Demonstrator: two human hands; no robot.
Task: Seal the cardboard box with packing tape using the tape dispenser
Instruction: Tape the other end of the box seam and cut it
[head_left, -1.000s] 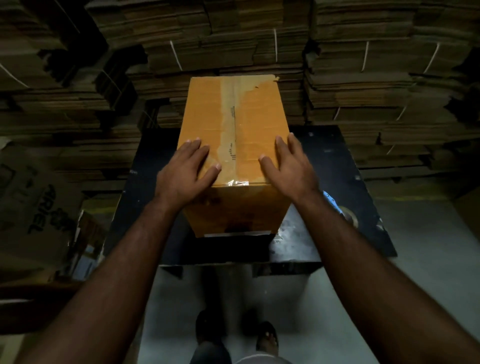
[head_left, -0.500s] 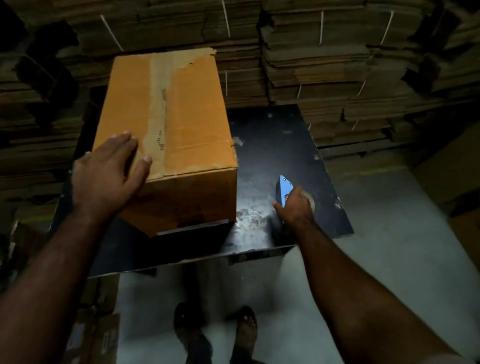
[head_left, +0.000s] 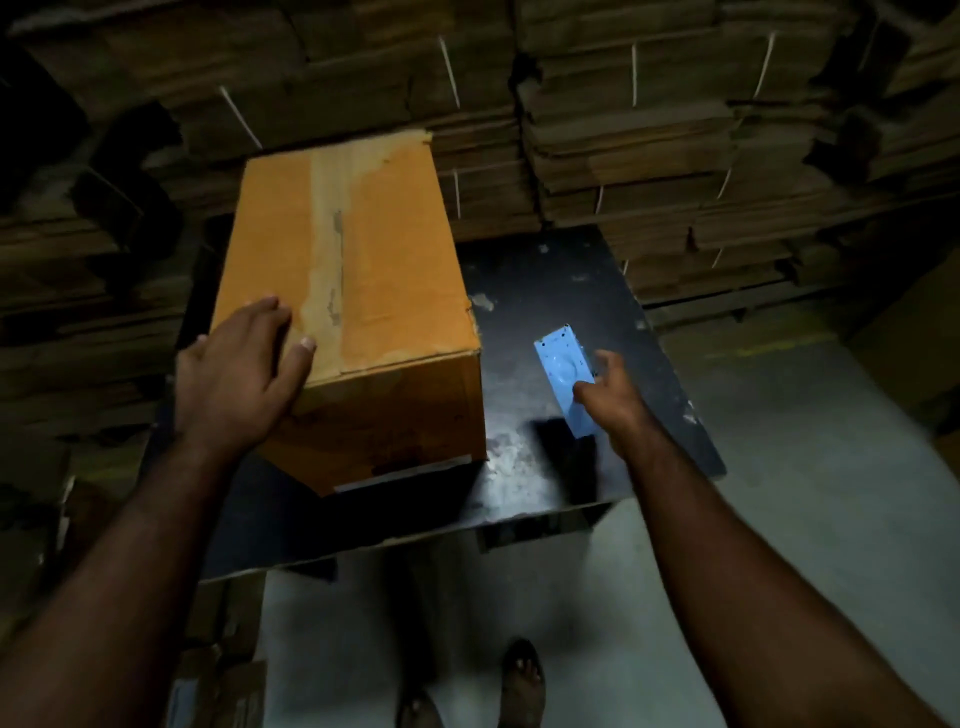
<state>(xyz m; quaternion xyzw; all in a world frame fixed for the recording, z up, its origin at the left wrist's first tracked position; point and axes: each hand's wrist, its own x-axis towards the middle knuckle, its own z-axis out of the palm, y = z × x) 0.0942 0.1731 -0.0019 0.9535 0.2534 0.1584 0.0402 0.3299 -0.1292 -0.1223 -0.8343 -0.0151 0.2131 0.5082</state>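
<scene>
Box (head_left: 353, 291) on the counter (head_left: 545, 291) looks stiff and light, my left hand (head_left: 236, 374) lying flat on top, while my right hand (head_left: 605, 392) grips the rigid dispenser (head_left: 563, 374) beside it, best held by its handle.

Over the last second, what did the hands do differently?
The right hand left the box top, reached right and took hold of the blue tape dispenser, now lifted off the black table. The left hand stayed resting on the cardboard box.
</scene>
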